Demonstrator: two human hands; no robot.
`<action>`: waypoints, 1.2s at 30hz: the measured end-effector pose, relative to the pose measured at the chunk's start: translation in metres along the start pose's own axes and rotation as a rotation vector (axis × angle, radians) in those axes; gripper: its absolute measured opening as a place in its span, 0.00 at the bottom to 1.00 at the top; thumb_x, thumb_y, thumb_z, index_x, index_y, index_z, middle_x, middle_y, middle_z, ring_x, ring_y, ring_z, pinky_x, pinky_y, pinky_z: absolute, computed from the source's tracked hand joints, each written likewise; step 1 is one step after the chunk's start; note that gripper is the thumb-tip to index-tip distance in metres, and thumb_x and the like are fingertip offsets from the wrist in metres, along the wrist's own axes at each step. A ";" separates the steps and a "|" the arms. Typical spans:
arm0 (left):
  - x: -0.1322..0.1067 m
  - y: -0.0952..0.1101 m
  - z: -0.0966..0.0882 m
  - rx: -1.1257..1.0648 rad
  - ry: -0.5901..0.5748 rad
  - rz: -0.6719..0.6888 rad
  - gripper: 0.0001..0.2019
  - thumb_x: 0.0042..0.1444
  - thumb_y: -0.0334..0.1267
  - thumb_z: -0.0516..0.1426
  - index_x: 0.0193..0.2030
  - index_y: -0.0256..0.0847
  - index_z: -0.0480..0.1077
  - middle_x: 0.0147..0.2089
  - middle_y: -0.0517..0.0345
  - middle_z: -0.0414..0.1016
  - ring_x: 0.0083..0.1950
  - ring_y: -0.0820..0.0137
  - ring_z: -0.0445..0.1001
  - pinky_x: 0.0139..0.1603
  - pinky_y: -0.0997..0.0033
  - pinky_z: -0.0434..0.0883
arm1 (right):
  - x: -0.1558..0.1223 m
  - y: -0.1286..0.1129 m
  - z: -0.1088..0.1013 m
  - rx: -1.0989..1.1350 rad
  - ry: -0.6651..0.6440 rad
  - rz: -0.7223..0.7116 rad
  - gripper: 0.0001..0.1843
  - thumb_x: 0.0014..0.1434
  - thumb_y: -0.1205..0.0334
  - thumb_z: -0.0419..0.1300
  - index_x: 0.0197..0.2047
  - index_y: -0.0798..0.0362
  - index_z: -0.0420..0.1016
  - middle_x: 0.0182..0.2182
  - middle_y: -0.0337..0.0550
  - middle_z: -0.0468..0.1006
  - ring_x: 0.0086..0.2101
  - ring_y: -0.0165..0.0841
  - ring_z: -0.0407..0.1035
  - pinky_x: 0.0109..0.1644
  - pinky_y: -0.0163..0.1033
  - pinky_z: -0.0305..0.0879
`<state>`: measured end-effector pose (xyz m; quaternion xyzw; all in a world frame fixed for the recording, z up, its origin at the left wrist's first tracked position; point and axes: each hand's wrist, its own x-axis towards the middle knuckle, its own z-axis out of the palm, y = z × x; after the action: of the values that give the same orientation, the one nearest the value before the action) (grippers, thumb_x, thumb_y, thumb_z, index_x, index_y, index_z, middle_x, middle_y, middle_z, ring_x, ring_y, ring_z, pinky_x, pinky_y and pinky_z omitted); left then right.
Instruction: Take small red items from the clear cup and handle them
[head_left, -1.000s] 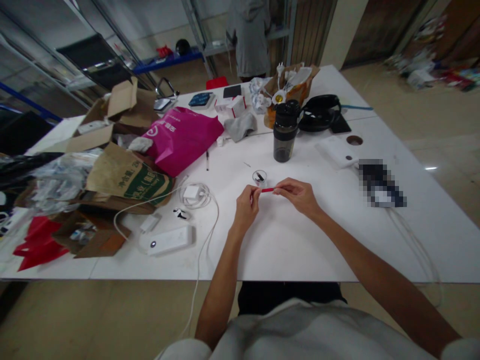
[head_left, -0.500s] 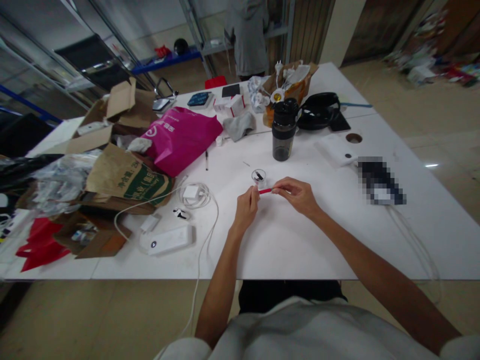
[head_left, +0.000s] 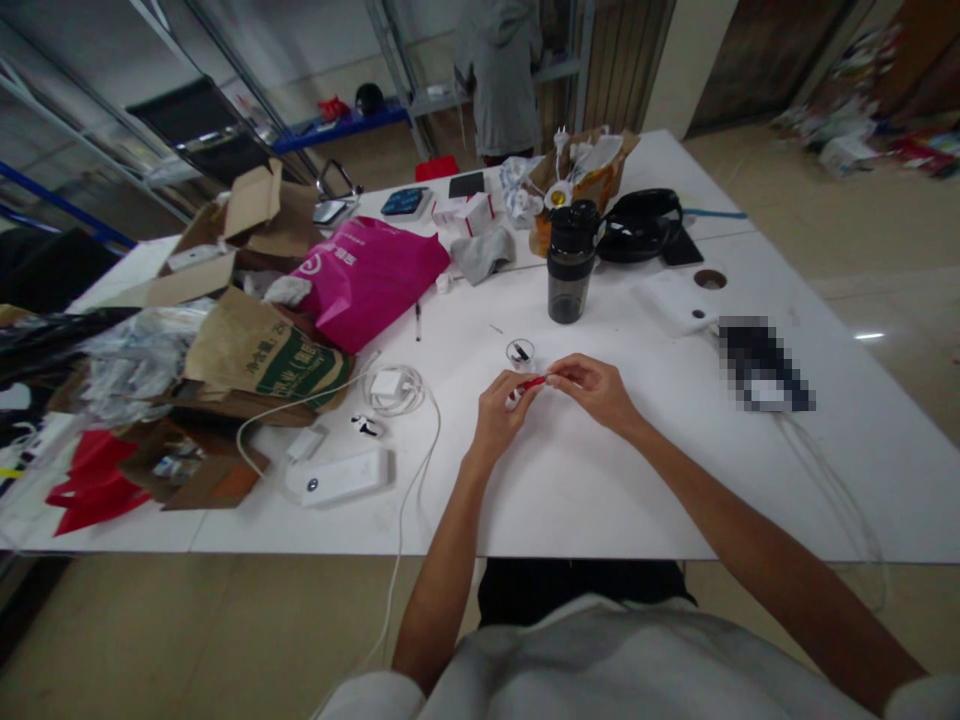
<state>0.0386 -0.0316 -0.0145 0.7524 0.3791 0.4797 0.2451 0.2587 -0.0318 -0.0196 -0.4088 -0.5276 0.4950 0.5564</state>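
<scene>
Between my two hands, above the white table (head_left: 570,480), is a slim red pen-like stick (head_left: 533,383), its exact kind too small to make out. My left hand (head_left: 501,412) is closed on it, with thumb and fingers pinching its left part. The fingertips of my right hand (head_left: 592,390) pinch at its right end. Just behind my left hand stands a small clear cup (head_left: 519,352) with small dark pieces inside. A thin short stick (head_left: 496,329) lies on the table beyond the cup.
A dark bottle (head_left: 568,265) stands behind my hands. To the left are a pink bag (head_left: 375,275), cardboard boxes (head_left: 210,480), a coiled white cable (head_left: 409,390) and a white power bank (head_left: 345,477). A white box (head_left: 671,302) lies right. A person in grey (head_left: 499,80) stands beyond the table.
My left thumb and fingers have shifted right along the red stick, covering more of it. My right hand stays almost in place, still pinching the right end.
</scene>
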 end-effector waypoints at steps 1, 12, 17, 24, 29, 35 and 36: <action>0.000 0.001 0.000 0.007 0.005 0.016 0.11 0.80 0.47 0.66 0.57 0.44 0.87 0.49 0.49 0.89 0.45 0.66 0.84 0.47 0.65 0.81 | 0.000 0.000 0.000 0.005 0.006 0.014 0.27 0.56 0.35 0.85 0.47 0.46 0.89 0.43 0.46 0.90 0.44 0.41 0.85 0.54 0.49 0.86; -0.003 -0.003 0.000 0.019 0.015 0.011 0.12 0.80 0.48 0.66 0.57 0.46 0.89 0.49 0.49 0.91 0.48 0.63 0.88 0.53 0.60 0.84 | 0.001 0.001 -0.004 -0.097 -0.069 0.058 0.30 0.62 0.28 0.79 0.45 0.48 0.89 0.37 0.45 0.89 0.35 0.38 0.81 0.42 0.46 0.82; -0.003 0.007 -0.003 0.005 -0.062 -0.190 0.18 0.81 0.56 0.63 0.54 0.46 0.89 0.40 0.51 0.90 0.43 0.61 0.87 0.49 0.60 0.80 | 0.003 -0.002 -0.008 -0.108 -0.074 -0.011 0.25 0.61 0.34 0.81 0.45 0.46 0.91 0.42 0.45 0.90 0.43 0.41 0.84 0.51 0.49 0.84; 0.003 0.012 -0.004 -0.267 -0.016 -0.361 0.26 0.80 0.64 0.60 0.50 0.41 0.83 0.39 0.51 0.90 0.39 0.66 0.82 0.46 0.64 0.76 | 0.008 -0.008 -0.012 0.038 0.062 0.003 0.25 0.58 0.37 0.85 0.45 0.47 0.90 0.41 0.45 0.91 0.42 0.40 0.85 0.47 0.47 0.85; 0.007 0.005 -0.005 -0.480 0.066 -0.402 0.27 0.74 0.66 0.66 0.52 0.40 0.78 0.42 0.46 0.91 0.37 0.67 0.81 0.42 0.65 0.76 | 0.013 -0.011 -0.016 0.127 0.200 -0.047 0.24 0.59 0.40 0.85 0.46 0.46 0.88 0.40 0.43 0.90 0.43 0.40 0.86 0.46 0.45 0.84; 0.009 0.004 -0.013 -0.499 0.090 -0.422 0.27 0.69 0.64 0.72 0.52 0.41 0.77 0.49 0.45 0.90 0.41 0.67 0.84 0.43 0.65 0.80 | 0.018 -0.018 -0.029 0.068 0.245 -0.085 0.22 0.61 0.42 0.84 0.47 0.46 0.88 0.42 0.44 0.90 0.45 0.41 0.86 0.48 0.46 0.86; 0.008 0.004 -0.015 -0.492 0.103 -0.423 0.27 0.68 0.63 0.73 0.53 0.42 0.76 0.49 0.46 0.90 0.41 0.67 0.85 0.44 0.65 0.80 | 0.018 -0.020 -0.033 0.053 0.255 -0.101 0.21 0.61 0.42 0.84 0.47 0.46 0.89 0.42 0.44 0.90 0.45 0.41 0.86 0.48 0.47 0.86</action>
<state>0.0283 -0.0270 -0.0008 0.5501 0.4114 0.5328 0.4942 0.2926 -0.0151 -0.0001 -0.4268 -0.4592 0.4241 0.6536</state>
